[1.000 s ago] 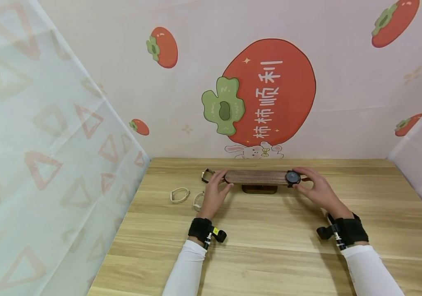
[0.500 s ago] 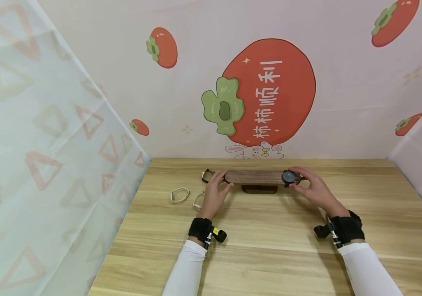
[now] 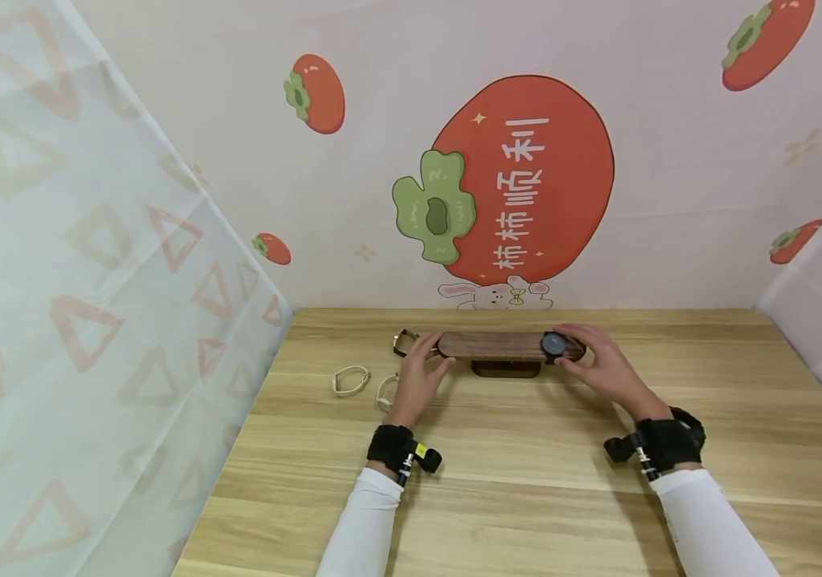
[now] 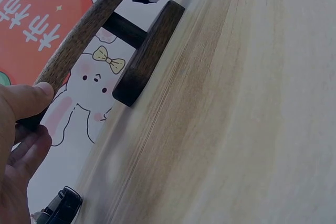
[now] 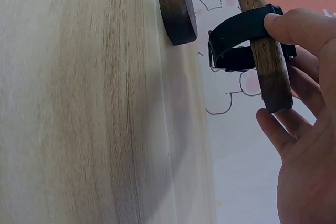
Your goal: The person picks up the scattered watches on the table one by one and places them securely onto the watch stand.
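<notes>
Shifted black watch [image 3: 554, 344] left along wooden bar [image 3: 493, 346], just below and right of centre in head view — now inward of right tip | pinching watch with right hand [image 3: 607, 372]; holding bar's left end with left hand [image 3: 413, 391] | likely seated more securely, with strap [image 5: 239, 27] round bar

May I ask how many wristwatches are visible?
4: a round black watch around the dark wooden bar, a white watch farthest left, a second white watch partly hidden by the left hand, and a black-strapped watch beside it.
</notes>
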`<state>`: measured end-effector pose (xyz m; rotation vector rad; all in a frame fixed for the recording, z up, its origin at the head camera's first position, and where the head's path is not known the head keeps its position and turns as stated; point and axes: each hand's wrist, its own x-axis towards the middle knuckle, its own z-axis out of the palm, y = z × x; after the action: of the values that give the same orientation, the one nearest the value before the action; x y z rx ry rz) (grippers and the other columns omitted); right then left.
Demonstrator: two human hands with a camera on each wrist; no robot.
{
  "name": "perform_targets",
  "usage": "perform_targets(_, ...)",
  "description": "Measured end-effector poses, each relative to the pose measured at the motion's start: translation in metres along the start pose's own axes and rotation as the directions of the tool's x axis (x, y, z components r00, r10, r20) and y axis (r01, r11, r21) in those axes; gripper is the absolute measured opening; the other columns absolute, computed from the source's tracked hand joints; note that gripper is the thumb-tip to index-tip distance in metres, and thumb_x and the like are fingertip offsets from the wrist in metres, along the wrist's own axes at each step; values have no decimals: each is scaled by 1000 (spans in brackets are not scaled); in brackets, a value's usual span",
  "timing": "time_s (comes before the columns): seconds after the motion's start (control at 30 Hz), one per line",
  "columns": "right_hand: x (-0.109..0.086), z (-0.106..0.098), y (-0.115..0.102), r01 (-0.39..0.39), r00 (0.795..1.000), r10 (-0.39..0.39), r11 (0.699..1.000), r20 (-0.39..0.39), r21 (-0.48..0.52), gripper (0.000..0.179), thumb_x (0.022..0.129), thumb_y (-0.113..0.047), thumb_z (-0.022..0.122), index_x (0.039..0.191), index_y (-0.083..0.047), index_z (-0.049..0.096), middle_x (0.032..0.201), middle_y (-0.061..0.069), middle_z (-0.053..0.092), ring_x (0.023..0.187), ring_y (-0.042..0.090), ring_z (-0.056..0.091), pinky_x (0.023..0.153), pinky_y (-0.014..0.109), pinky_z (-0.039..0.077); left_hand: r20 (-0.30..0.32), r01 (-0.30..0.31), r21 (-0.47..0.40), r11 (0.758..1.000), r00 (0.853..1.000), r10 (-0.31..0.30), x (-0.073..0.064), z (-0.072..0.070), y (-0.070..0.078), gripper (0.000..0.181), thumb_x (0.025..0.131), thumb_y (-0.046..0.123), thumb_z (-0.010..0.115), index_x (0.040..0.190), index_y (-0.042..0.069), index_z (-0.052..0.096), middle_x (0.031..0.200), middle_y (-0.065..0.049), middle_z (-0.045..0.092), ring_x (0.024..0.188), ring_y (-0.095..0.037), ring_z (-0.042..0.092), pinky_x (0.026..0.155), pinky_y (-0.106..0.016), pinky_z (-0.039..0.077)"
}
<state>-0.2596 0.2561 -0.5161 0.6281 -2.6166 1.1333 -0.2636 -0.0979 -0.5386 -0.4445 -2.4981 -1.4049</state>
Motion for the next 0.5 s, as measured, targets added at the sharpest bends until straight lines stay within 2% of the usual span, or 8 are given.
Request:
perform_targets(0.2, 2, 4, -4, 34, 999, -34, 999, -13, -13, 55, 92, -4, 82, 143, 3, 62, 146, 28, 58, 133, 49, 49, 106, 70, 44, -3, -4, 0, 1000, 1000, 4, 0, 0, 0, 58, 101, 15, 75, 154, 3, 55, 154, -16, 55, 133, -34, 63, 111, -45, 58)
perform_targets(0.5, 6, 8, -9, 23, 1000, -23, 1000, 5, -21, 55, 93, -7, 82, 144, -1, 62, 147, 27, 58, 134, 48, 47, 107, 70, 44, 1, 4, 0, 1000, 1000, -4, 0, -1, 0, 58, 101, 16, 75, 154, 3, 55, 153, -16, 55, 132, -34, 64, 111, -46, 58)
